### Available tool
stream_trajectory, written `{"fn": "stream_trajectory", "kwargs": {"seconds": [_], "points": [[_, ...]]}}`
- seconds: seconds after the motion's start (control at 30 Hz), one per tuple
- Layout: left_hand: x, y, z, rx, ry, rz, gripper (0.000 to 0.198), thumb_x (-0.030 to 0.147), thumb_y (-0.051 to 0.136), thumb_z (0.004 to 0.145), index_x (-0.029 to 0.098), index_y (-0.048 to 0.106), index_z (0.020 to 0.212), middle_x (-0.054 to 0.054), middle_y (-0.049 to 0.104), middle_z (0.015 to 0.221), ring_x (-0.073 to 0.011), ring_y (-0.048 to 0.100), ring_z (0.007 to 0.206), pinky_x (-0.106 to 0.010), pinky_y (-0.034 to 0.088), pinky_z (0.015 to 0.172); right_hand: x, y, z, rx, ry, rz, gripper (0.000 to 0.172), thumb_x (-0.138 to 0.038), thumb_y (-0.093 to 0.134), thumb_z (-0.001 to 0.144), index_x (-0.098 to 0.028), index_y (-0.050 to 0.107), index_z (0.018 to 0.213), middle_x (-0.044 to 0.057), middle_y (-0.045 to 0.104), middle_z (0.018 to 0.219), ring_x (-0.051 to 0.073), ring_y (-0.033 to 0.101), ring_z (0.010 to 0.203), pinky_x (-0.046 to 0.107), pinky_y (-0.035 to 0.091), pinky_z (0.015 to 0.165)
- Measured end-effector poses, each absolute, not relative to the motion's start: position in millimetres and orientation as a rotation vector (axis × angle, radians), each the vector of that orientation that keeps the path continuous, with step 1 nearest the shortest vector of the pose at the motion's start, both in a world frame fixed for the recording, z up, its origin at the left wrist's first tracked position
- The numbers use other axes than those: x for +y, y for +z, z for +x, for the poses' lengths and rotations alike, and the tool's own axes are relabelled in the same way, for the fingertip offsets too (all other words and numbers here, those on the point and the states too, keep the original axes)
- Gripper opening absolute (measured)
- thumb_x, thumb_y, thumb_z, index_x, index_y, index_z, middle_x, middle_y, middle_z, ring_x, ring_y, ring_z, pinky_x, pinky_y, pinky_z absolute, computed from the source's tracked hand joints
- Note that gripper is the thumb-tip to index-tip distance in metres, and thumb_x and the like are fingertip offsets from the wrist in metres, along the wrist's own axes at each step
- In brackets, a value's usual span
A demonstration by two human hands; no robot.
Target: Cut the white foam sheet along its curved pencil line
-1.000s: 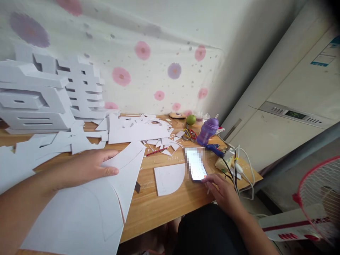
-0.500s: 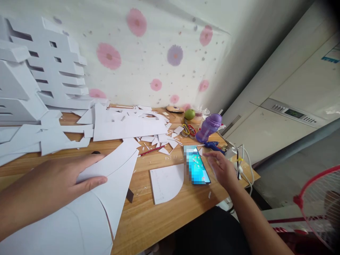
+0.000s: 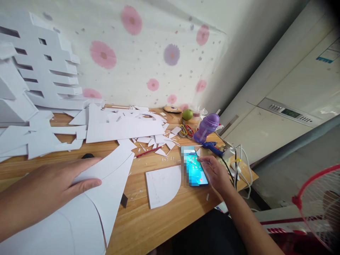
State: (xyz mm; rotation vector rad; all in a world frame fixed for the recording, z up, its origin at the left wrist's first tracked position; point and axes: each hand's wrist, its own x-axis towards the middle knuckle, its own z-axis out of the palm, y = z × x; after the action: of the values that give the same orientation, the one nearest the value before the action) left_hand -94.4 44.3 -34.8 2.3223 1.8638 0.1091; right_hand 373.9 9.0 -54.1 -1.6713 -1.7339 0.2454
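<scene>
My left hand (image 3: 71,177) lies flat with fingers spread on a large white board (image 3: 111,177) that has a curved pencil line and a curved cut. At the lit phone (image 3: 196,168) on the table, my right hand (image 3: 212,170) has its index finger over the screen's right side; it holds nothing and its fingers are partly spread. Between the board and the phone lies a smaller white piece (image 3: 163,186) with one rounded corner. A red pencil (image 3: 148,152) rests behind it among white scraps (image 3: 156,141).
White cut-out structures (image 3: 47,78) stand at the back left. Toward the back right are scissors (image 3: 186,131), a green fruit (image 3: 187,114), a purple bottle (image 3: 207,128), a blue glue gun (image 3: 212,147) and white cables (image 3: 247,170). A red-rimmed racket (image 3: 316,177) is at the right.
My right hand has moved left so its index finger is over the phone screen. My left hand stays on the board. The view has shifted slightly.
</scene>
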Motion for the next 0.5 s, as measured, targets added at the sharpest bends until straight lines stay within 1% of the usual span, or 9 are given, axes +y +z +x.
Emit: {"fn": "stream_trajectory", "kwargs": {"seconds": [0.1, 0.2, 0.3, 0.5], "points": [[43.0, -29.1, -88.3, 1.87, 0.098, 2.298, 0.06, 0.057, 0.038, 0.087, 0.028, 0.053, 0.138, -0.001, 0.066, 0.131, -0.0327, 0.062, 0.113, -0.039, 0.042, 0.099, 11.4, -54.8, 375.8, -1.703, 0.277, -1.676, 0.023, -0.038, 0.049, 0.093, -0.021, 0.064, 0.099, 0.01, 0.074, 0.105, 0.028, 0.069, 0.098, 0.041, 0.052, 0.085], [43.9, -28.3, -85.7, 1.868, 0.087, 2.259, 0.067, 0.063, 0.036, 0.083, 0.031, 0.051, 0.14, 0.0, 0.066, 0.132, -0.0343, 0.062, 0.115, -0.04, 0.043, 0.098, 11.9, -54.7, 376.3, -1.69, 0.266, -1.664, 0.023, -0.038, 0.049, 0.092, -0.021, 0.064, 0.098, 0.01, 0.075, 0.104, 0.028, 0.069, 0.097, 0.042, 0.052, 0.085], [45.6, -30.4, -85.8, 1.869, 0.103, 2.253, 0.07, 0.065, 0.034, 0.083, 0.03, 0.049, 0.142, -0.001, 0.066, 0.132, -0.0352, 0.062, 0.114, -0.04, 0.044, 0.097, 9.9, -53.9, 376.2, -1.69, 0.243, -1.658, 0.023, -0.039, 0.049, 0.092, -0.022, 0.064, 0.097, 0.01, 0.074, 0.103, 0.028, 0.069, 0.098, 0.042, 0.051, 0.087], [44.2, -23.9, -82.8, 1.83, 0.067, 2.279, 0.07, 0.063, 0.038, 0.082, 0.028, 0.049, 0.142, -0.002, 0.064, 0.134, -0.0351, 0.06, 0.118, -0.04, 0.042, 0.1, 5.2, -53.1, 376.3, -1.694, 0.235, -1.68, 0.023, -0.038, 0.049, 0.091, -0.021, 0.064, 0.096, 0.009, 0.074, 0.102, 0.028, 0.069, 0.098, 0.042, 0.051, 0.088]]}}
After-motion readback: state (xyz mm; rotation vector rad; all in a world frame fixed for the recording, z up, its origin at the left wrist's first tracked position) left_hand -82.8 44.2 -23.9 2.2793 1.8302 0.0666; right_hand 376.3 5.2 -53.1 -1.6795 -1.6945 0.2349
